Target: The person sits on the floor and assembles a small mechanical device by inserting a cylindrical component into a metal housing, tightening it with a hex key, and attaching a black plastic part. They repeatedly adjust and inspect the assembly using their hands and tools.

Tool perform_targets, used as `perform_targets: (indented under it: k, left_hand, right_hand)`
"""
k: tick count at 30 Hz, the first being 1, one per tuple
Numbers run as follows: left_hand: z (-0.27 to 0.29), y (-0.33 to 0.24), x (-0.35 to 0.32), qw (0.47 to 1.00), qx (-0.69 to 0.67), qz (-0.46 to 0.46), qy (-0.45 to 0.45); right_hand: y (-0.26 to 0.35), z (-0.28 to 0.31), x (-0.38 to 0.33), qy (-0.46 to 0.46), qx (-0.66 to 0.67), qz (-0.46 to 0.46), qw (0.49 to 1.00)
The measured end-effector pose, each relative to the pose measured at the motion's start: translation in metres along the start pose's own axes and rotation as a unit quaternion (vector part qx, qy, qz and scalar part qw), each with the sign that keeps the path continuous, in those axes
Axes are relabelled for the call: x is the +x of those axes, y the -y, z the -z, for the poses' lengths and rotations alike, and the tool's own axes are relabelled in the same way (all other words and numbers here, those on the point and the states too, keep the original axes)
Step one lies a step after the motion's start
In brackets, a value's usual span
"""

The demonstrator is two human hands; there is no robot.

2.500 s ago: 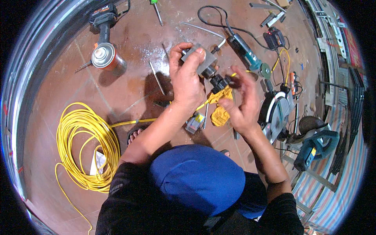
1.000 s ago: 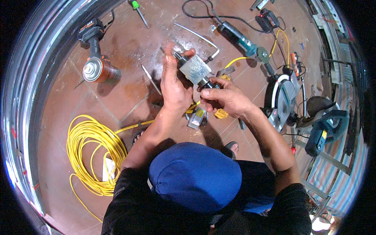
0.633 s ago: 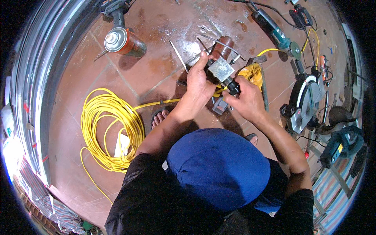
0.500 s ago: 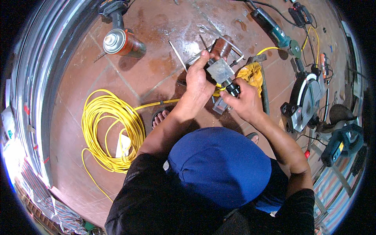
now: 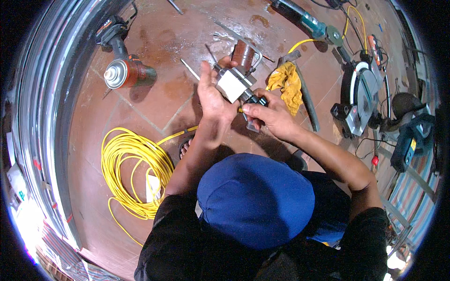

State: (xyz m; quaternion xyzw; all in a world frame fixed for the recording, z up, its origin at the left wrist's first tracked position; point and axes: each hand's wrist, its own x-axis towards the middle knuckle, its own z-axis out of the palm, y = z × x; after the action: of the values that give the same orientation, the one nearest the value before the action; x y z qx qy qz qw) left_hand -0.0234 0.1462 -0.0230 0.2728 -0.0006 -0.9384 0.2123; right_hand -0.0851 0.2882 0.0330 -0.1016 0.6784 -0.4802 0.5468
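A metal device with a shiny square block (image 5: 233, 85) is held over the tiled floor. My left hand (image 5: 216, 99) supports it from the left, thumb sticking up and fingers partly hidden behind the block. A reddish-brown cylinder (image 5: 243, 54) shows just beyond the block; I cannot tell if it is joined to it. A bent metal rod (image 5: 257, 56) runs beside the cylinder. On the near right side, my right hand (image 5: 271, 114) closes its thumb and fingers around a black round fitting (image 5: 255, 99). A small clear piece (image 5: 253, 125) shows under that hand.
Coiled yellow cable (image 5: 108, 157) lies at left. Beyond it are an orange spray can (image 5: 129, 72) and a cordless tool (image 5: 115, 40). A yellow cloth (image 5: 287, 84), dark bar (image 5: 308, 98), angle grinder (image 5: 309, 23) and cut-off saw (image 5: 363, 93) lie rightward. Long metal profiles (image 5: 40, 117) line the left.
Both hands and the device appear further left in the picture, and the block is turned so a bright face shows. Most of the surroundings have shifted too, so the view itself has moved.
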Motion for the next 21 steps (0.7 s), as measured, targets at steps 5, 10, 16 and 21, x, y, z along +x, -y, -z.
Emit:
perform_targets:
  k: [5,10,16,21]
  left_hand:
    - [-0.001,0.014,-0.006,0.99,0.144,0.0,-0.007]
    - [-0.003,0.016,-0.004,0.975,0.164,0.148,0.006]
    - [-0.031,0.045,-0.021,0.923,0.201,0.291,0.152]
    - [-0.058,0.052,-0.027,0.842,0.322,0.413,0.131]
  right_hand:
    - [0.014,0.021,-0.016,0.022,-0.25,0.08,0.965]
    - [0.073,0.089,-0.033,-0.125,-0.592,0.5,0.62]
    - [0.082,0.115,-0.058,0.052,-0.64,0.469,0.607]
    - [0.067,0.125,-0.072,0.049,-0.62,0.496,0.606]
